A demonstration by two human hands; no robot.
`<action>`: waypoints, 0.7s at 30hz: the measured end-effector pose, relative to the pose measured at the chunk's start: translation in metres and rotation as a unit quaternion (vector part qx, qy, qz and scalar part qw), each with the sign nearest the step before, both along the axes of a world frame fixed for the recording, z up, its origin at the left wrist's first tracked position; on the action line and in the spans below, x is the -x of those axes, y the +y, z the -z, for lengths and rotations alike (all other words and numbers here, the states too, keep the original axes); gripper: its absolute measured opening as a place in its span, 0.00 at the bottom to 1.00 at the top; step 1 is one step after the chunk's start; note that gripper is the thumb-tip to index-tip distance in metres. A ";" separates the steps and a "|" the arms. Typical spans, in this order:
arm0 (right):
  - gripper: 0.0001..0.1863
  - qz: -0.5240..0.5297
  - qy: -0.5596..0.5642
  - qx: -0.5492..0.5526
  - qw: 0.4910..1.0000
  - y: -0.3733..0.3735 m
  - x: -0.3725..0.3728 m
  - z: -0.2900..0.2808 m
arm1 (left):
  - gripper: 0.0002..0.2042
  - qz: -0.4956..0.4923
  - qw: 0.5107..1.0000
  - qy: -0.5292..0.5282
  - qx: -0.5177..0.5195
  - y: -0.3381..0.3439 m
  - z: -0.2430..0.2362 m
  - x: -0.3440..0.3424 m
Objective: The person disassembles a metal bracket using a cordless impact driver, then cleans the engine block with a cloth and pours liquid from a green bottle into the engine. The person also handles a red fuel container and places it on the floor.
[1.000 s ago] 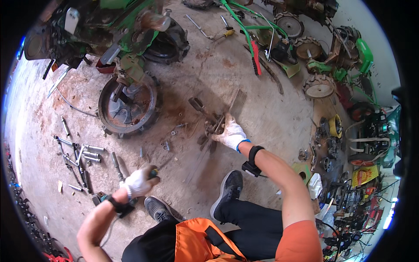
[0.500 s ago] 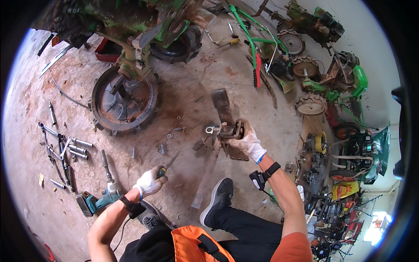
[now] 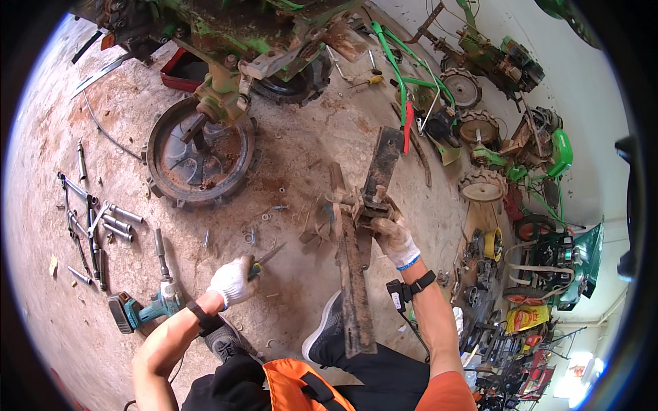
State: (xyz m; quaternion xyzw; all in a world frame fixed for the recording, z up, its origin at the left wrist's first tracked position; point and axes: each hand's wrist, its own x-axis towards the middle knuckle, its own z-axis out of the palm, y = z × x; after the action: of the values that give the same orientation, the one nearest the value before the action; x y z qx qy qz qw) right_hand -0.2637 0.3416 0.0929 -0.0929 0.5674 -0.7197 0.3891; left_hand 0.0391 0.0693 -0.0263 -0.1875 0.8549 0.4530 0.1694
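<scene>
My right hand (image 3: 393, 238), in a soiled white glove, grips a rusty metal bracket (image 3: 373, 200) with a bolt through its middle. From it a flat dark plate (image 3: 384, 161) juts away from me, and a long rusty bar (image 3: 354, 281) stretches down toward my right leg. Some of the right fingers are hidden behind the metal. Lower left, my gloved left hand (image 3: 232, 281) is closed on a tool with a green-and-yellow handle (image 3: 254, 270). Its tapering metal blade (image 3: 273, 253) points up and right, apart from the bracket.
Left of me lie a teal cordless impact wrench (image 3: 161, 301) with a long socket and several loose sockets (image 3: 118, 226). A black wheel (image 3: 200, 154) lies beneath the green machine (image 3: 226, 31). Bolts and washers (image 3: 266, 217) dot the floor. Machine parts (image 3: 480, 185) line the right wall.
My right hand has tilted and turned the bracket; its plate leans further right and the long bar has come up closer to me. The left hand keeps its tool, nearly in place.
</scene>
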 end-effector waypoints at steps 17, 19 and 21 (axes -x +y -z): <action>0.35 0.036 -0.156 0.230 0.960 0.026 0.018 0.014 | 0.25 0.114 0.977 0.043 0.177 0.000 0.011 0.003; 0.34 0.052 -0.165 0.255 0.951 0.024 0.019 0.022 | 0.25 0.112 0.978 0.047 0.172 -0.001 0.011 0.002; 0.32 0.074 -0.127 0.224 0.964 0.023 0.021 0.027 | 0.25 0.105 0.979 0.055 0.168 -0.001 0.013 0.000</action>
State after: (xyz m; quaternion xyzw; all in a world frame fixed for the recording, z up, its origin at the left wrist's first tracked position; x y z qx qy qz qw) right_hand -0.2845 0.3644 0.0658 -0.0430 0.3432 -0.8608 0.3734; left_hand 0.0391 0.0684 -0.0392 -0.0969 0.9420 0.2919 0.1346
